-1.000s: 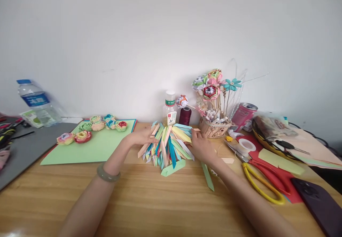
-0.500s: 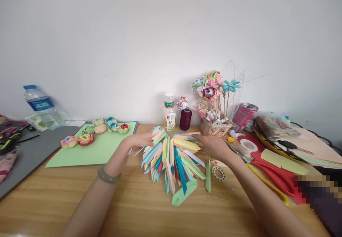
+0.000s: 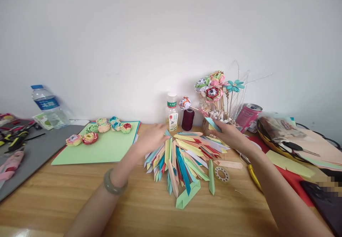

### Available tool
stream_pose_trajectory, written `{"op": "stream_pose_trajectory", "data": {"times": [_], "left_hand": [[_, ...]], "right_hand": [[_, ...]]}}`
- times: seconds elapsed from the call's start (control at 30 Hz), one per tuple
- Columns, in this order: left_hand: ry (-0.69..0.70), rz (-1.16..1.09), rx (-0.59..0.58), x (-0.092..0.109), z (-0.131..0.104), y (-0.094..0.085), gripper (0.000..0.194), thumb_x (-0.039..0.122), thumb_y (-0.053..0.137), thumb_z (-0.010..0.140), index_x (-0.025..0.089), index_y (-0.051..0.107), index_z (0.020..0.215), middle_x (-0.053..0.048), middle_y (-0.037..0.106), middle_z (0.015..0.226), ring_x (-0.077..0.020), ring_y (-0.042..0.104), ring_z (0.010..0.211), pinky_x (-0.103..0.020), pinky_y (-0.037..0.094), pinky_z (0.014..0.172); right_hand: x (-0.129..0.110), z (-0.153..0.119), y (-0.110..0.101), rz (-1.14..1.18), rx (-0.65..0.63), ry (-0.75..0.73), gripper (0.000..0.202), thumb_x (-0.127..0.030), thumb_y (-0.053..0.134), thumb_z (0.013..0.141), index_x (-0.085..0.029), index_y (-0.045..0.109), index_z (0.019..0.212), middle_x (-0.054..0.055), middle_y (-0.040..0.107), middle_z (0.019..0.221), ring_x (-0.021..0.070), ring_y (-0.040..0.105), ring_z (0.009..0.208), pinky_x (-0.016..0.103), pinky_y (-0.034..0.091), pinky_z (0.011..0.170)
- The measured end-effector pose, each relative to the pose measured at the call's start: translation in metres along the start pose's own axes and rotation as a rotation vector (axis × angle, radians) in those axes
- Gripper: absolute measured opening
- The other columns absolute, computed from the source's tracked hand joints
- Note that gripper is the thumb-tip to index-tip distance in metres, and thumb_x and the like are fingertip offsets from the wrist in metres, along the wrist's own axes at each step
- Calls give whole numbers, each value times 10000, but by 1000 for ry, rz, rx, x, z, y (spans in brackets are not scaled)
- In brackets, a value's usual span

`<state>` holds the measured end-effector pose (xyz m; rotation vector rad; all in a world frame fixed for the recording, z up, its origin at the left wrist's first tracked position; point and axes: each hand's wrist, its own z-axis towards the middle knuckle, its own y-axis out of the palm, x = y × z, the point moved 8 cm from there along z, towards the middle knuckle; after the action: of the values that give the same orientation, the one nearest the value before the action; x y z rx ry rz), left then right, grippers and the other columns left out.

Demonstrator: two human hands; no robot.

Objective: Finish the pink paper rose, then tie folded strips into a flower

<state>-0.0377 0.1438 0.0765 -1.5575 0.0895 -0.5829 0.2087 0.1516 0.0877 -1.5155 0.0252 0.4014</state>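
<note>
Two hands at the fanned pile of folded coloured paper strips (image 3: 184, 158) on the wooden table (image 3: 133, 205).
I see my right hand (image 3: 229, 135) pinching a small teal paper piece (image 3: 213, 124) above the pile's far edge; my left hand (image 3: 152, 139) is blurred, fingers loosely spread, at its left edge.

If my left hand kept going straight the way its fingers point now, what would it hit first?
Probably the small white-capped bottle near the wall: the left hand points up and right toward it, over the folded paper strips. Depth is hard to judge.
</note>
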Motion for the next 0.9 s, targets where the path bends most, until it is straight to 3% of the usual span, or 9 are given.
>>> {"op": "stream_pose_trajectory", "data": {"times": [0.07, 0.13, 0.2, 0.33, 0.5, 0.6, 0.7, 0.8, 0.9], "left_hand": [[243, -41, 48, 52, -6, 8, 437, 406, 339, 847, 203, 412, 1228, -110, 480, 1234, -233, 423, 1147, -359, 303, 968], [492, -83, -23, 99, -18, 31, 586, 498, 387, 807, 230, 280, 1317, -101, 374, 1341, -237, 307, 1243, -385, 275, 997], [593, -24, -112, 119, -26, 58, 746, 592, 460, 718, 257, 223, 1341, -113, 281, 1400, -304, 194, 1292, -529, 181, 1007], [517, 92, -208, 96, -20, 85, 727, 562, 534, 686, 293, 282, 1312, -91, 218, 1431, -347, 143, 1302, -647, 94, 960], [392, 141, -207, 51, -4, 76, 680, 465, 558, 715, 315, 275, 1316, -83, 245, 1421, -345, 120, 1307, -665, 117, 941], [393, 136, -138, 47, -2, 66, 482, 254, 503, 776, 319, 402, 1242, -64, 320, 1382, -283, 198, 1296, -593, 181, 976], [410, 118, -70, 48, -1, 59, 439, 79, 431, 748, 296, 535, 1115, -51, 398, 1326, -227, 275, 1263, -510, 222, 999], [432, 80, -21, 48, 2, 54, 461, 8, 387, 700, 279, 604, 1003, -27, 476, 1258, -207, 330, 1225, -481, 224, 1006], [434, 18, 9, 47, 5, 48, 476, -28, 377, 650, 265, 637, 921, -2, 521, 1212, -203, 357, 1203, -466, 213, 1019]], "right_hand": [[3, -1, 7, -10, -48, 14, 368, -368, 414, 811, -203, 503, 1127, 72, 649, 937, 220, 598, 818, 286, 425, 662], [5, -3, 19, -31, -112, 13, 449, -363, 505, 748, -207, 486, 1168, 91, 625, 1038, 246, 583, 903, 303, 422, 700], [8, -9, 32, -57, -173, 27, 582, -351, 602, 652, -210, 469, 1200, 110, 577, 1140, 287, 548, 989, 331, 415, 732], [13, -17, 52, -89, -234, 73, 796, -324, 685, 526, -202, 410, 1262, 154, 421, 1305, 345, 501, 1050, 363, 410, 731], [14, -11, 58, -63, -187, 107, 541, -284, 563, 669, -147, 476, 1186, 165, 591, 1075, 307, 577, 921, 338, 410, 686], [15, -5, 53, -14, -155, 102, 478, -317, 531, 716, -127, 500, 1154, 151, 634, 980, 294, 588, 888, 328, 415, 678], [15, -5, 48, 70, -152, 57, 478, -391, 499, 754, -137, 510, 1158, 108, 660, 924, 251, 609, 822, 293, 434, 649], [13, -9, 42, 162, -164, -16, 475, -415, 436, 792, -152, 510, 1181, 63, 677, 884, 214, 622, 774, 269, 457, 625], [14, -12, 35, 214, -146, -76, 446, -362, 382, 814, -152, 513, 1185, 67, 650, 1016, 212, 606, 887, 276, 471, 700]]}}
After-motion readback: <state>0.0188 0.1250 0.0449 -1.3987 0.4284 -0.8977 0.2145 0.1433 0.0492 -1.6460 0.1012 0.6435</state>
